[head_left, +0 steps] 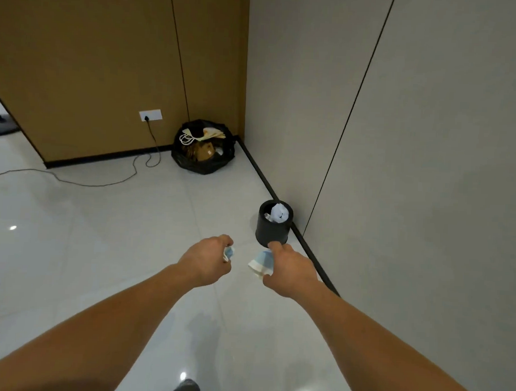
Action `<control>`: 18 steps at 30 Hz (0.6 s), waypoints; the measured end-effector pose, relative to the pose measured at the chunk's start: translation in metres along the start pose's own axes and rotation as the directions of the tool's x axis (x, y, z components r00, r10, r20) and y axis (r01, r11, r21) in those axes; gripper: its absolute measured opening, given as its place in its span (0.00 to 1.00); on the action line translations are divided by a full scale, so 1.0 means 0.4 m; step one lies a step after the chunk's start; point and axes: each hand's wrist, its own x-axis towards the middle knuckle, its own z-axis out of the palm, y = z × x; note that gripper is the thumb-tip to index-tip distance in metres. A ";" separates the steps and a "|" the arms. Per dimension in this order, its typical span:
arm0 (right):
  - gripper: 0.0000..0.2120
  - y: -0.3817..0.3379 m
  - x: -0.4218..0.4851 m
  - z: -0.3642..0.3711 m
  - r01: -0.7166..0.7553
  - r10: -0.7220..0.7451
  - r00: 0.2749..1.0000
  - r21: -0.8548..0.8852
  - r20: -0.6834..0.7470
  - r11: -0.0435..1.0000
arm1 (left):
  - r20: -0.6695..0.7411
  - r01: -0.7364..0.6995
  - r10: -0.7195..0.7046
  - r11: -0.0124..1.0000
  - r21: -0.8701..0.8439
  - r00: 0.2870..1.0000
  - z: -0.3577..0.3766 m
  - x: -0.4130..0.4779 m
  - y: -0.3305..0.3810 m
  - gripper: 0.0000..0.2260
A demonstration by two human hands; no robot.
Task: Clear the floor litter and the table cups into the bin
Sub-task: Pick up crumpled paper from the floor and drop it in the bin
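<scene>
A small black round bin [271, 230] stands on the floor against the grey wall, with crumpled white paper [279, 212] in its mouth. My left hand [208, 259] is closed around a small blue and white crumpled piece [229, 253], a little left of the bin and nearer to me. My right hand [290, 269] grips a larger blue and white crumpled paper cup [261, 263], just in front of the bin. Both hands are held out above the floor.
A full black rubbish bag [204, 147] sits in the corner by the brown wall. A black cable [103, 182] runs from a wall socket [150, 115] across the glossy white tiled floor [100, 247]. A black skirting strip [280, 202] follows the grey wall.
</scene>
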 end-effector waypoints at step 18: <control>0.34 0.115 0.816 -0.150 -0.258 0.254 0.965 0.094 0.060 0.961 | 0.180 -0.215 0.208 0.977 0.016 0.961 -0.166 0.990 -0.027 0.20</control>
